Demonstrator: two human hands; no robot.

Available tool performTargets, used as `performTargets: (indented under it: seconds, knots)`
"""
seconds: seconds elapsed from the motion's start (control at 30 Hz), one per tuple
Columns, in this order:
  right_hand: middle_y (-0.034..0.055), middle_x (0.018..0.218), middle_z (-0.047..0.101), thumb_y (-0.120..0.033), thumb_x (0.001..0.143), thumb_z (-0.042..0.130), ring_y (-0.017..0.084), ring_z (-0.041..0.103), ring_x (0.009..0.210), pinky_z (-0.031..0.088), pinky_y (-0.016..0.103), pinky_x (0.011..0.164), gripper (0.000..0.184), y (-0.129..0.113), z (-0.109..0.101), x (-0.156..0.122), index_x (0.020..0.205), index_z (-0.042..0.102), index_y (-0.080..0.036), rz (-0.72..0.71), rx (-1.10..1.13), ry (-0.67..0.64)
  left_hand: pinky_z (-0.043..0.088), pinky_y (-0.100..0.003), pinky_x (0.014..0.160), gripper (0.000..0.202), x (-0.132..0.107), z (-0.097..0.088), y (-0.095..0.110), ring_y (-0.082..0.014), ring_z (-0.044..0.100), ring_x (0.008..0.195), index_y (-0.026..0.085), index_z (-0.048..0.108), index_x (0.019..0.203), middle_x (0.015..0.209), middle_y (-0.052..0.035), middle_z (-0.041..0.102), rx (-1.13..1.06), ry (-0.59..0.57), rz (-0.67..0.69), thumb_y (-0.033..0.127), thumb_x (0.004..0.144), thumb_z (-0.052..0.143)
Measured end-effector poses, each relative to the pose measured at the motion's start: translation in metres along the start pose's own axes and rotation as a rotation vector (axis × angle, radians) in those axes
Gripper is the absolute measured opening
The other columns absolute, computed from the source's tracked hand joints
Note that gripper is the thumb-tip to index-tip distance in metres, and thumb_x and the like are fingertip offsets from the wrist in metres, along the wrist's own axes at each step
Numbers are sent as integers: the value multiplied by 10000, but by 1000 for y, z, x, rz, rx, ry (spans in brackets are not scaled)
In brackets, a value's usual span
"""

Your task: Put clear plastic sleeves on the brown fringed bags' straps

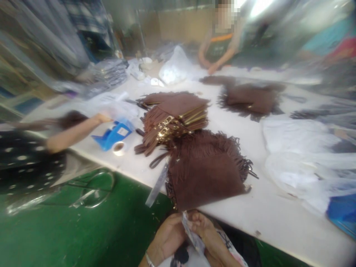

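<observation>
At the bottom of the view, close to my lap, my right hand (202, 224) pinches a thin, crinkled, silvery-clear plastic packet (191, 234). My left hand (170, 234) has its fingers closed on the packet's other side; their tips are blurred. Just beyond both hands, a dark brown fringed suede bag (205, 181) lies flat at the table edge, apart from them. A clear ruler (159, 183) sticks out over the edge beside it. Behind lies a stack of brown fringed bags (178, 111) with gold zips and clasps.
The white table (278, 218) carries another brown bag pile (250, 98), white plastic bags (300, 155), a blue tape dispenser (114, 134) and a tape roll (119, 148). A co-worker's arm (75, 131) reaches in at left; another person (219, 48) stands across. A metal stool (97, 189) is below.
</observation>
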State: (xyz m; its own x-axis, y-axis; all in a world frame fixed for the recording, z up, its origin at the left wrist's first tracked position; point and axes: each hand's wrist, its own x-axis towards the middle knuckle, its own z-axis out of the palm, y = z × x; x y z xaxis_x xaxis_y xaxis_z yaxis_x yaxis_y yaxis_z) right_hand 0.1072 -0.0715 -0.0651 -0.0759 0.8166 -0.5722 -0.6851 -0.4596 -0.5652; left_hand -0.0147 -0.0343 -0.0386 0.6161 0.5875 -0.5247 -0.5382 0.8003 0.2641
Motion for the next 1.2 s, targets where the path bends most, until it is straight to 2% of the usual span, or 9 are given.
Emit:
performTargets:
  seconds: [0.2,0.4,0.57,0.63,0.77,0.87,0.97,1.1,1.2]
  knots:
    - [0,619,644,-323,548,889,108,571,518,387,201,517,454,-1,-3,-1,688,482,-178,42,-14,-19,458,-375,793,213,-3,2,0,-233,644,739,76,673,918,800,-136,677,-83,-74,-21,220,821,550]
    - [6,650,649,-330,502,896,115,577,538,412,217,554,443,7,-9,5,694,531,-171,51,13,-27,455,-325,773,135,8,2,-7,-187,630,694,111,643,742,760,-98,658,-104,-33,-31,185,809,550]
    - [0,718,651,-400,545,857,124,588,595,420,223,578,445,5,-6,5,701,498,-188,-13,-122,-29,454,-311,767,94,14,6,-6,-175,628,672,116,615,680,708,-64,639,-133,-34,25,140,732,541]
    - [-3,704,648,-426,660,769,135,588,589,418,232,571,357,-4,-4,-1,737,504,-199,-42,-328,-38,451,-316,774,97,14,8,-5,-186,636,686,111,625,686,679,-63,640,-112,0,47,127,718,536]
    - [24,811,697,-302,855,549,184,646,727,461,268,653,142,-41,-1,-21,957,597,-217,-273,-1086,-85,446,-329,790,138,11,11,-5,-215,656,759,94,665,770,733,-95,686,-87,60,57,136,751,535]
    - [75,1050,689,-251,946,380,216,637,952,479,333,817,281,-72,2,-20,1141,581,-231,-615,-1473,8,448,-324,774,173,13,9,-6,-229,660,813,77,679,835,801,-115,708,-99,88,14,188,793,553]
    - [112,1317,569,-241,927,452,277,525,1180,427,425,958,378,-94,5,0,1300,517,-236,-900,-1795,102,454,-319,742,211,19,8,-8,-235,660,840,81,683,836,839,-119,713,-105,148,-46,267,817,583]
    - [89,1435,473,-369,908,533,309,441,1276,376,478,1016,451,-105,-3,29,1343,500,-253,-992,-2074,93,466,-333,729,320,21,10,-9,-264,663,856,93,682,803,868,-133,707,-14,135,-78,408,807,627]
    - [70,1449,462,-439,930,475,299,424,1294,341,485,1039,472,-109,-19,38,1361,486,-247,-1008,-2121,149,477,-333,714,359,14,6,-8,-258,668,820,120,680,857,862,-115,704,129,197,40,469,778,662]
